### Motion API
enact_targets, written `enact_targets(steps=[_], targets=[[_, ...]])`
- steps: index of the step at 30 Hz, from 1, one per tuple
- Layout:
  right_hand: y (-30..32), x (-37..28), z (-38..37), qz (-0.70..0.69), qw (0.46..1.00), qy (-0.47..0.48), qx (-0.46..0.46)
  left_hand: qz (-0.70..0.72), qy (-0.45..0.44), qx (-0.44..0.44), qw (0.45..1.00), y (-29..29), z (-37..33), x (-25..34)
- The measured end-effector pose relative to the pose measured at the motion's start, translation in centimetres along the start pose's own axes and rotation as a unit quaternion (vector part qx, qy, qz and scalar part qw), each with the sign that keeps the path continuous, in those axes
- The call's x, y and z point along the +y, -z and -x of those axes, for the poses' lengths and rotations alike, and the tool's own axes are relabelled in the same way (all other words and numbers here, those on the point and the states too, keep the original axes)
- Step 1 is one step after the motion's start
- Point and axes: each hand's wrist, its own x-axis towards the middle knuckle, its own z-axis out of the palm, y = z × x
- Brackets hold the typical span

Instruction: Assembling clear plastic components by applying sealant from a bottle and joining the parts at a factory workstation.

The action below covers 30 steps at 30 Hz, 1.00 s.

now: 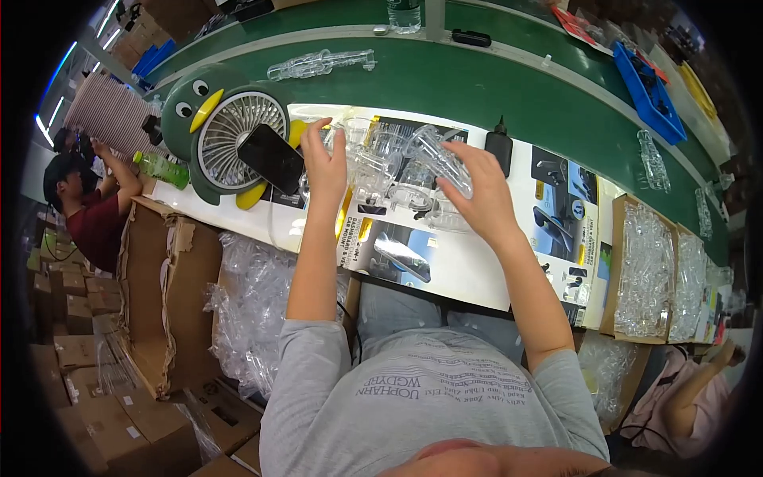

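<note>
A cluster of clear plastic parts (pixel 373 163), tube-like and cup-like, lies on a printed sheet (pixel 469 274) in front of me. My right hand (pixel 482 195) is at the cluster's right side, thumb and fingers closed about a clear plastic tube (pixel 433 151) that lies tilted. At the left side of the cluster is my left hand (pixel 324 163). Its thumb and fingers point up and stand apart, with nothing visible between them. Whether its fingertips touch the nearest clear part cannot be made out.
Left of the sheet stand a penguin-shaped fan (pixel 230 143), a dark phone (pixel 272 157) and a green bottle (pixel 163 168). A black dropper bottle (pixel 499 147) is beyond my right hand. Clear parts fill a cardboard box (pixel 608 306) at right. Two other people sit nearby.
</note>
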Motion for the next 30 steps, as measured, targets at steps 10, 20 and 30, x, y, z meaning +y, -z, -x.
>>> enact_targets(steps=[10, 20, 30], targets=[[1.1, -0.1, 2.2, 0.022, 0.998, -0.041, -0.036, -0.036, -0.109, 0.052, 0.992, 1.4, 1.7, 2.8], [4.8, -1.5, 3.5, -0.177, 0.977, 0.003, 0.116, 0.505, 0.082, -0.186, 0.839, -2.3, 6.3, 11.7], [7.2, 6.2, 1.0, 0.103, 0.994, -0.035, -0.014, 0.656, 0.083, -0.195, 0.724, -4.8, -1.2, 19.6]])
